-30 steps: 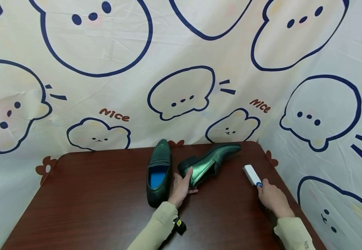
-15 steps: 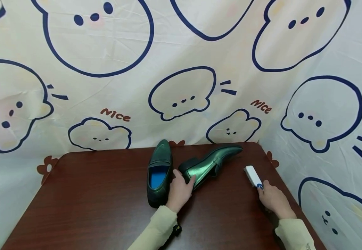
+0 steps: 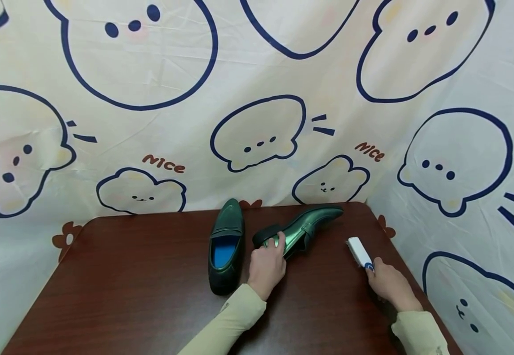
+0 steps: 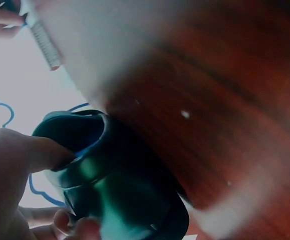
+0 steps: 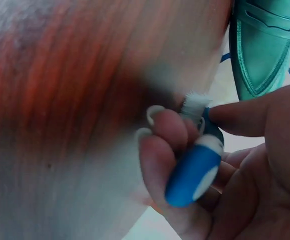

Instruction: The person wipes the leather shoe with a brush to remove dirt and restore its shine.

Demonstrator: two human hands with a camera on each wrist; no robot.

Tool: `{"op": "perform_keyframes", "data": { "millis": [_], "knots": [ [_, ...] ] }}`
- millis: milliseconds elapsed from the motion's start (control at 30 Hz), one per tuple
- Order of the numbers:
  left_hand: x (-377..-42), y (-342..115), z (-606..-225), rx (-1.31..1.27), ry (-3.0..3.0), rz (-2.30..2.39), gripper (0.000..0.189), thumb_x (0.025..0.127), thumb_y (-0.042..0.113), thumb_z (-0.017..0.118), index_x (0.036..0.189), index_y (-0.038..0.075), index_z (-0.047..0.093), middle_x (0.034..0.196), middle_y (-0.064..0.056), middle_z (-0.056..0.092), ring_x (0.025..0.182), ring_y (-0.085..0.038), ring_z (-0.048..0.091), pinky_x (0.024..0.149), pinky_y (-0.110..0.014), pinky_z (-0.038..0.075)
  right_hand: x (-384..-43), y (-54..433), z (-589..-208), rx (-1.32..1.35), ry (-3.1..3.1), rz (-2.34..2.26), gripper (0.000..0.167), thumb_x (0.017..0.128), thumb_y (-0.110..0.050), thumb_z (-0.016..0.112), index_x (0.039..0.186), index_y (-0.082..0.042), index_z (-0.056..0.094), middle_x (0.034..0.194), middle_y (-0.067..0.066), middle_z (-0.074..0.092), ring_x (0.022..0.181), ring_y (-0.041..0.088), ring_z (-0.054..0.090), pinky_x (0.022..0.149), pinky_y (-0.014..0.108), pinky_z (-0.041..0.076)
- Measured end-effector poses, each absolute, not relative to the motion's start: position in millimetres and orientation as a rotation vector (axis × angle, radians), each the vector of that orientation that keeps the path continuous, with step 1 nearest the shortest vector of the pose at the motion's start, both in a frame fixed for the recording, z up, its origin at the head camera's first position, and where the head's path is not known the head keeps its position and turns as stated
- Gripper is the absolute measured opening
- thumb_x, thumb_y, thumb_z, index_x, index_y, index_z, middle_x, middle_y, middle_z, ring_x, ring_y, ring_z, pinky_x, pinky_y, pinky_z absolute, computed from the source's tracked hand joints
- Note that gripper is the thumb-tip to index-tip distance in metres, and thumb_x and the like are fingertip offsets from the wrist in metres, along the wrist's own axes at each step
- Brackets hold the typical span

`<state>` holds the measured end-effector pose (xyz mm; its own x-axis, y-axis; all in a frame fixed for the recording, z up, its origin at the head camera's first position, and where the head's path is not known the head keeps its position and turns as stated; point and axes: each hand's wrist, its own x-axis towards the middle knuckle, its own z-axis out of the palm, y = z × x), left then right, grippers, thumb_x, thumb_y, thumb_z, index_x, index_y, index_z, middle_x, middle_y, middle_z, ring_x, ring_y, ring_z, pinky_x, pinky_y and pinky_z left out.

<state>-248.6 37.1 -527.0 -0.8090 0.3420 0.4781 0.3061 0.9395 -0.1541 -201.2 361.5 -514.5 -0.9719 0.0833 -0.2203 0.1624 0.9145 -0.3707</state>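
A green loafer (image 3: 321, 216) lies on its side at the back of the table, toe toward the right. My left hand (image 3: 268, 270) grips it by the heel end; in the left wrist view the thumb reaches into the opening of the loafer (image 4: 129, 197) and the fingers curl against its outside. My right hand (image 3: 392, 286), farther right, holds a brush (image 3: 358, 250) with a white head. The right wrist view shows its blue handle (image 5: 192, 172) between curled fingers, white bristles beyond. Another green loafer (image 3: 227, 223), with a blue insole, stands upright left of the gripped one.
The dark brown wooden table (image 3: 119, 276) ends at a patterned cloth wall (image 3: 257, 74) behind and on the right. The upright loafer stands close beside my left hand, its toe near the back edge.
My left hand has turned and shifted from beside the lying loafer's heel to a grip at its opening. The lying loafer, the upright loafer and my right hand with the brush stay nearly still.
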Motion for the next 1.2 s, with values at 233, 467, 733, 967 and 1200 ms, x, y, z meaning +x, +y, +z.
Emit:
{"op": "perform_keyframes", "data": {
  "millis": [233, 467, 733, 967, 1200],
  "knots": [
    [-254, 37, -525, -0.590, -2.496, 0.228, 0.056, 0.088, 0.042, 0.076, 0.130, 0.007, 0.062, 0.087, 0.002, 0.069, 0.038, -0.011, 0.041, 0.038, -0.025, 0.038, -199, 368, -510, 0.107, 2.893, -0.510, 0.023, 0.100, -0.021, 0.063, 0.094, 0.000, 0.057, 0.071, 0.008, 0.056, 0.058, 0.018, 0.054, 0.052, 0.033, 0.045],
    [-261, 30, -521, -0.700, -2.417, 0.296, 0.051, 0.094, 0.043, 0.072, 0.126, 0.003, 0.067, 0.088, 0.002, 0.071, 0.039, -0.007, 0.044, 0.040, -0.019, 0.041, -201, 370, -505, 0.099, 2.929, -0.467, 0.034, 0.098, -0.030, 0.069, 0.101, 0.003, 0.060, 0.074, 0.008, 0.062, 0.060, 0.019, 0.056, 0.054, 0.035, 0.046],
    [-274, 29, -501, -0.725, -2.435, 0.144, 0.027, 0.100, 0.032, 0.067, 0.104, 0.006, 0.067, 0.088, -0.002, 0.070, 0.045, -0.010, 0.056, 0.045, -0.020, 0.048, -206, 368, -505, 0.129, 2.931, -0.470, 0.048, 0.098, -0.030, 0.070, 0.124, 0.009, 0.059, 0.091, 0.016, 0.071, 0.066, 0.020, 0.060, 0.060, 0.040, 0.053],
    [-289, 38, -485, -0.711, -2.677, -0.485, 0.022, 0.103, 0.017, 0.062, 0.083, 0.006, 0.063, 0.065, -0.005, 0.056, 0.049, -0.016, 0.052, 0.050, -0.024, 0.048, -205, 371, -510, 0.122, 2.912, -0.482, 0.056, 0.099, -0.032, 0.069, 0.131, 0.011, 0.056, 0.098, 0.019, 0.072, 0.072, 0.020, 0.063, 0.064, 0.043, 0.055],
    [-290, 67, -487, -0.628, -2.753, -1.512, 0.032, 0.106, 0.010, 0.049, 0.074, 0.009, 0.054, 0.056, -0.003, 0.052, 0.040, -0.009, 0.054, 0.048, -0.024, 0.047, -205, 375, -509, 0.115, 2.902, -0.464, 0.051, 0.094, -0.027, 0.075, 0.127, 0.008, 0.058, 0.098, 0.017, 0.071, 0.075, 0.021, 0.063, 0.067, 0.044, 0.056]
  ]
}}
